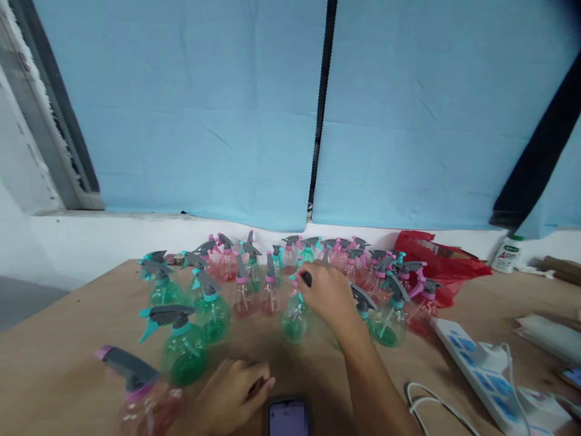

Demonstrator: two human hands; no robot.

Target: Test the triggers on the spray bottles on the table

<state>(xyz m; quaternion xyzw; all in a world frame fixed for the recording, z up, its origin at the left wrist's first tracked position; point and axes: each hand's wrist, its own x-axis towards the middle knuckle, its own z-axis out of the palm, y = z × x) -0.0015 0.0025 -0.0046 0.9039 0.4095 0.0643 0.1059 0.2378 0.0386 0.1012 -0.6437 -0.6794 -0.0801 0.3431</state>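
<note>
Reaching up from the bottom of the frame, the right hand (327, 295) sits just right of centre with its fingers wrapped around the grey trigger head of a green spray bottle (294, 324). A dark tip of that head pokes out at the hand's upper left edge. The bottle stands upright on the brown worktop (54, 363), its round clear-green body showing below and to the left of the hand.

Lower down, left of centre, the left hand (233, 393) rests on the worktop with its fingers curled inward and pointing to the right. A dark shape shows under the fingertips, and I cannot tell whether this hand grips anything. Just beside it, at the bottom edge, lies a phone (287, 418) with its screen lit.

Around the held bottle stands a crowd of spray bottles (272, 260), green ones and pink ones, all with grey triggers and teal or pink collars, filling the middle band of the frame back to the white wall. A larger green bottle (184, 351) stands near the left hand. A pink bottle (140, 399) fills the lower left corner, close to the camera and blurred.

On the right, a red plastic bag (436, 257) lies behind the bottles, and a small white container (507, 254) stands near the wall. A white power strip (476, 369) runs toward the lower right corner, with a white cable (431, 406) looping beside it. Blue sheets (181, 103) cover the upper half.
</note>
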